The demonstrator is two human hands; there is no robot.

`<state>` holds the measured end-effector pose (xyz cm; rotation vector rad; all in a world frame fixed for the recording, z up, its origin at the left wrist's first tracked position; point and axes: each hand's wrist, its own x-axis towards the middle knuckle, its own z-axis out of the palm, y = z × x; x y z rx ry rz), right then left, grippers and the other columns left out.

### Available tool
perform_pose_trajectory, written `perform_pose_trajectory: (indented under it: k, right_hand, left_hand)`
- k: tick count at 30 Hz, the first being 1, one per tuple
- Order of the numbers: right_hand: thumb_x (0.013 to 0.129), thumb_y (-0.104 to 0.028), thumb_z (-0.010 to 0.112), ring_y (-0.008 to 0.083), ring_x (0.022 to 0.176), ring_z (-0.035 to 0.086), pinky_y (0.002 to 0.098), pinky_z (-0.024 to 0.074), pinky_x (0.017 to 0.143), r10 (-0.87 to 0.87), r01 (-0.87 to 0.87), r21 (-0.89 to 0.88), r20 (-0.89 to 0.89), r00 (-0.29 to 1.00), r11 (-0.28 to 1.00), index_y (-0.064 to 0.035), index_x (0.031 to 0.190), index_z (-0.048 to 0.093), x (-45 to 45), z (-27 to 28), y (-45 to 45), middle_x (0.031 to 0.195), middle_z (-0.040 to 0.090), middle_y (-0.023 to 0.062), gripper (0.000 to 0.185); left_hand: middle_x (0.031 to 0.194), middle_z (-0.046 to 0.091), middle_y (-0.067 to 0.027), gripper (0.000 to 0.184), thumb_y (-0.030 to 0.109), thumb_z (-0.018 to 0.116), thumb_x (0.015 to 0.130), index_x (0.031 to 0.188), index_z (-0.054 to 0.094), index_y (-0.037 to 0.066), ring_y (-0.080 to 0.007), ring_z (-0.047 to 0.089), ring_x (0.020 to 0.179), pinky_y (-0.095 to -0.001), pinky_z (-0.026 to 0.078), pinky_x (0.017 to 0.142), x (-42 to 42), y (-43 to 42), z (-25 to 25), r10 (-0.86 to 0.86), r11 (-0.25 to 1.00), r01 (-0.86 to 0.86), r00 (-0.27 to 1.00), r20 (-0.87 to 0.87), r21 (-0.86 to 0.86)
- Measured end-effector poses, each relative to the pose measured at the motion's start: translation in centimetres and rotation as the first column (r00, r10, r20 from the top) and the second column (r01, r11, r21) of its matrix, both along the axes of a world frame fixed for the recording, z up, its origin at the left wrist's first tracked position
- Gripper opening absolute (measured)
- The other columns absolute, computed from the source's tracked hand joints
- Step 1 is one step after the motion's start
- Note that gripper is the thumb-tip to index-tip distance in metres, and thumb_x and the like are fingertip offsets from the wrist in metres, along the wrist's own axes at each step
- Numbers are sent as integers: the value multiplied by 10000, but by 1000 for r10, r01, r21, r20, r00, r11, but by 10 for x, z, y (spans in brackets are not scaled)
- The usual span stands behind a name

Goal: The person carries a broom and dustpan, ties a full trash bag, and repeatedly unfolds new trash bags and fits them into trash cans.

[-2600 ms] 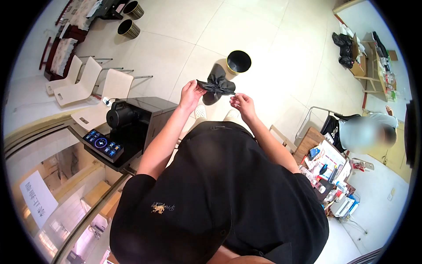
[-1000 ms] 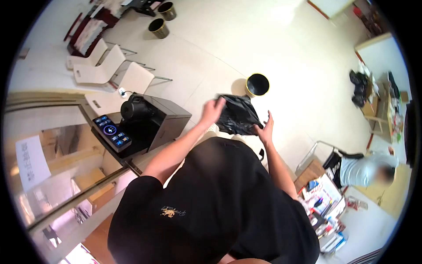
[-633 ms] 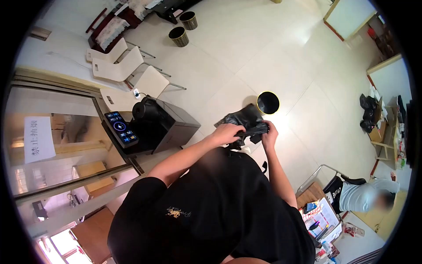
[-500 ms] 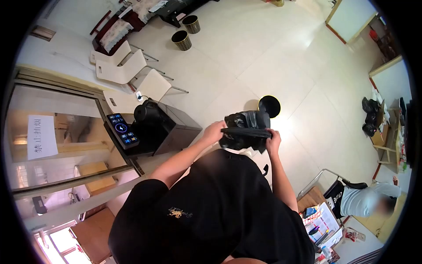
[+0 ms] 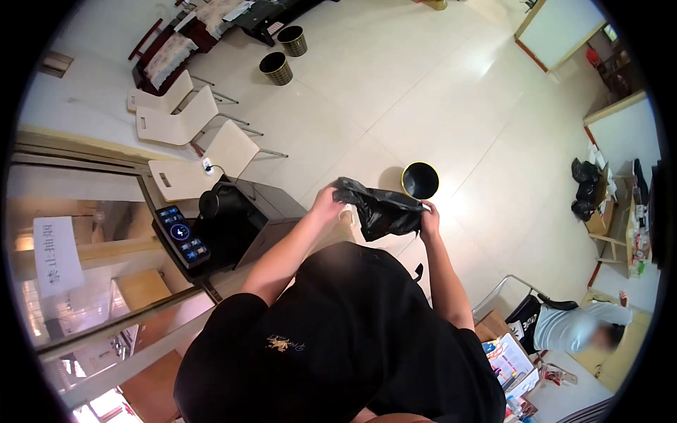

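A black plastic garbage bag [image 5: 384,213] is stretched between my two hands in front of my body. My left hand [image 5: 328,207] is closed on the bag's left end. At the other end, my right hand [image 5: 429,217] grips the bag's edge. The bag hangs crumpled, its lower part dropping toward my shirt. Just beyond my right hand, a black trash can [image 5: 420,180] with a yellow rim stands on the floor, its dark inside facing up. The bag and the can are apart.
Two patterned trash cans [image 5: 276,68] stand farther off. Light chairs [image 5: 211,155] line the left wall beside a dark cabinet [image 5: 271,211] with a lit panel [image 5: 181,236]. At right, a person [image 5: 578,326] sits near a cluttered desk [image 5: 513,363]. Black bags [image 5: 585,189] lie by a shelf.
The garbage bag has gone from a folded taut strip with a hanging puffed part to a looser, wider spread. The view has shifted slightly, so the room's things appear farther left.
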<state>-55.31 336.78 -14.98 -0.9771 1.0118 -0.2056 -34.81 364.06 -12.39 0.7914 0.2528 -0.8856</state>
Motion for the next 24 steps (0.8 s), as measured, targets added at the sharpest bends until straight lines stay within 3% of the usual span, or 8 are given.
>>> perform_pose_trajectory:
  k: [7,10,14,16,17,21,23,24]
  right_hand:
    - [901,11,438,213,942,647,338,535,847,27,-23,-34,113,993,999,41,1151,648,206,64,-37,1044,681,118,328]
    - [846,78,352,209,1077,604,287,459,959,187,-39,-516,238,953,856,38,1280,599,319,148,-52,1149,656,143,502]
    - [748,130,315,268,1184,608,338,448,1023,324,230,-878,381,866,420,-6,1350,552,399,302,1,1271,635,176,661]
    - [732,144,353,338,1195,620,368,466,1020,437,219,-974,220,872,55,-27,1356,552,415,299,10,1266,640,211,677]
    - [738,126,394,374,1173,620,395,479,1007,495,53,-998,59,867,28,-24,1344,559,424,279,10,1260,634,227,646]
    - [801,-62,546,435,1036,632,511,505,914,610,-733,-655,-661,437,-184,-24,1249,616,425,57,-27,1177,642,266,455]
    - [835,-108,518,438,1022,641,491,519,895,752,-832,-527,-616,234,-173,-5,1130,682,405,2,-33,1087,669,265,352]
    - [836,-130,554,425,1054,643,475,517,913,771,-850,-511,-591,238,-129,-28,1150,685,400,-10,-37,1117,667,255,355]
  left_hand:
    - [1015,665,-131,224,103,426,940,1062,599,30,-259,655,948,-421,550,866,181,-45,38,263,957,-268,963,58,113]
    - [1065,662,-89,229,82,426,974,1116,601,39,-206,653,994,-368,546,878,254,-60,157,326,929,-367,871,366,45]
    - [1136,650,-115,316,25,473,915,1214,573,10,-248,620,1079,-336,489,932,312,-48,257,96,843,-531,306,947,87]
    - [1122,627,-160,383,-8,526,803,1182,579,7,-332,647,993,-362,513,904,328,-41,254,-115,720,-692,-180,977,-43]
    - [1117,598,-161,438,-4,575,728,1164,583,37,-380,621,995,-415,522,873,329,-31,242,-299,783,-552,70,952,286]
    - [1026,670,-212,393,120,594,831,1216,562,49,-404,653,919,-514,526,770,337,-11,60,-919,360,-112,126,372,926]
    - [845,697,-217,239,184,589,829,968,693,19,-351,681,767,-463,525,672,326,27,-51,-956,174,109,-221,195,979]
    - [723,678,-190,214,185,589,815,826,708,7,-291,672,678,-425,517,640,320,36,-26,-948,319,207,71,311,925]
